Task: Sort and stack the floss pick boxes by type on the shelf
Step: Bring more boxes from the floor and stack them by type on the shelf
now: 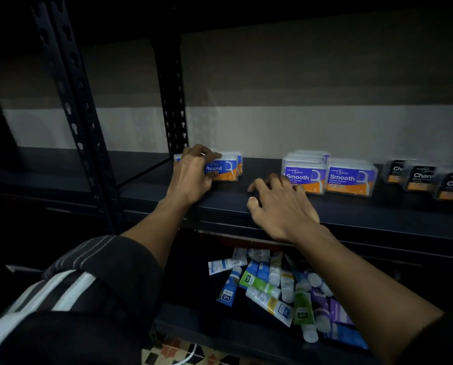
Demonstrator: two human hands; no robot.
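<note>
Three label groups sit apart; our left hand [193, 175] clamps the Round boxes [224, 169] square, while our right hand [278, 204] rests spread, empty, touching the Smooth boxes [305, 175].

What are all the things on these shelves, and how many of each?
Round floss pick boxes: a few, exact count unclear, blue and orange labels, left on the upper shelf, under the left hand.
Smooth floss pick boxes: several in two groups, blue and orange labels, middle of the shelf.
Black-label floss pick boxes: at least three, black and orange labels, far right, cut off by the frame.
Tubes: a loose pile, too many to count, blue, green, white, purple, on the lower shelf.
Shelf: dark metal, with perforated posts.
Left hand: on the Round boxes.
Right hand: open, at the shelf edge beside the Smooth boxes.
</note>
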